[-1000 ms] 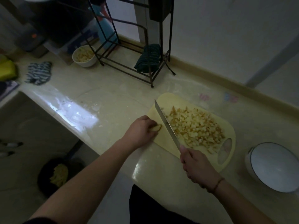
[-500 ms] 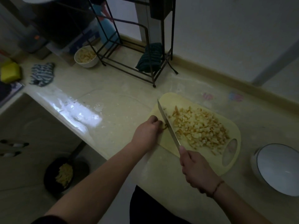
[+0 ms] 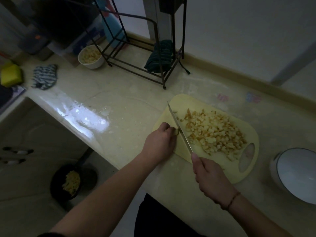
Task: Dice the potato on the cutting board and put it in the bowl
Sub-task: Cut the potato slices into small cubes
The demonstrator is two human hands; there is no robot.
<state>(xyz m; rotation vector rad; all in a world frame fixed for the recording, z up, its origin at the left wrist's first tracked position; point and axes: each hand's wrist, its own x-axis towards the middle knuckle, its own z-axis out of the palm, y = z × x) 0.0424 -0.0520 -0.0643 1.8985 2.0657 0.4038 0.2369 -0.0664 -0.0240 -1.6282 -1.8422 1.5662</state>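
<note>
Head view, dim light. Cutting board (image 3: pixel 172 106) pale yellow, on the counter (image 3: pixel 119 106). Diced potato (image 3: pixel 215 132) heaped over the board's right half. Left hand (image 3: pixel 160 144) curled, pinching a small remaining potato piece (image 3: pixel 177 132) at the board's left edge, just beside the blade. Right hand (image 3: pixel 210 178) wrapped round the handle of the knife (image 3: pixel 179 129), blade slanting across the board between scrap and heap. White bowl (image 3: pixel 297 175) right of the board, nothing visible in it.

Step judged: last cuts of dicing. Next move calls for finishing the scrap, fingertips well back, then gathering the dice into the bowl
</note>
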